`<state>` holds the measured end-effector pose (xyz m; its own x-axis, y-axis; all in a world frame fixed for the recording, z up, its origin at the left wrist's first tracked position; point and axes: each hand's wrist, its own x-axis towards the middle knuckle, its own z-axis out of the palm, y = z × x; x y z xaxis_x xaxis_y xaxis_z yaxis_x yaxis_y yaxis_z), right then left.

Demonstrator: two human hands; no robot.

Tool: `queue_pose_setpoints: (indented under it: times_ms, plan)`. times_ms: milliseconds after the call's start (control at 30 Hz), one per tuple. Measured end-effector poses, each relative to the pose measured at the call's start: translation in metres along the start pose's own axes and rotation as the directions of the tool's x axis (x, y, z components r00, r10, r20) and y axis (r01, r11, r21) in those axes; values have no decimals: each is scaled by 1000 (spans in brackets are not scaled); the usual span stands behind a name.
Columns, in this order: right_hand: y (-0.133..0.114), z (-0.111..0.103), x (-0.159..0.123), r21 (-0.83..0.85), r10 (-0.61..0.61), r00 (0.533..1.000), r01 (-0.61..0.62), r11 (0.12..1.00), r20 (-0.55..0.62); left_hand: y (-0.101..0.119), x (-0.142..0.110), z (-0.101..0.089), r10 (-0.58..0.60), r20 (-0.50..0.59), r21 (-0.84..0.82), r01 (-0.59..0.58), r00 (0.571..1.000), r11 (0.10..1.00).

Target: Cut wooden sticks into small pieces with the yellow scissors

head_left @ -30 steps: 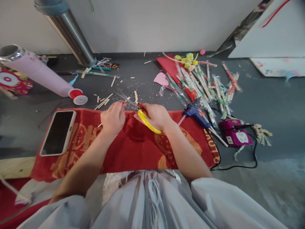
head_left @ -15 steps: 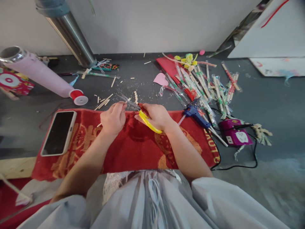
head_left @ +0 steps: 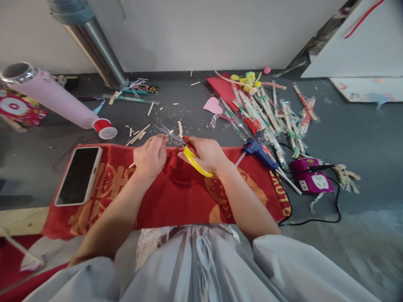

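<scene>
The person's right hand (head_left: pixel 208 154) grasps scissors (head_left: pixel 197 162) by their yellow handle, fingers closed round it. The scissors are over the far edge of a red towel (head_left: pixel 179 205), blades directed toward the left fingertips. The left hand (head_left: pixel 150 155) is curled, thumb and forefinger pinched together at a thin wooden stick (head_left: pixel 171 131) beside the blades. A pale stick end also protrudes at that hand's outer side; whether it is the same piece cannot be told. Contact between blades and stick cannot be confirmed.

Short stick pieces (head_left: pixel 137 135) lie on the grey tabletop (head_left: pixel 352 134), just beyond the left hand. A smartphone (head_left: pixel 77 176) rests on the towel's left part. To the right, a blue glue gun (head_left: pixel 258 153) lies near paper-and-plastic-wrapped chopsticks (head_left: pixel 262 111).
</scene>
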<state>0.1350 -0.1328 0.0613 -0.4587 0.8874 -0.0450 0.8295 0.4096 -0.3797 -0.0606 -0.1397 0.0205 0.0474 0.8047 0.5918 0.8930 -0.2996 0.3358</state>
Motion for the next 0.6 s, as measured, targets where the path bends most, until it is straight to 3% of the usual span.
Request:
queue_pose_setpoints:
  times_ms: [333, 600]
  plan:
    - [0, 12, 1, 57, 31, 993, -25, 998, -117, -2, -1, 3, 45, -19, -1, -45, 999, 999]
    - [3, 17, 0, 128, -51, 940, 100, 987, -338, 12, 6, -8, 115, -118, -135, -130, 986, 982]
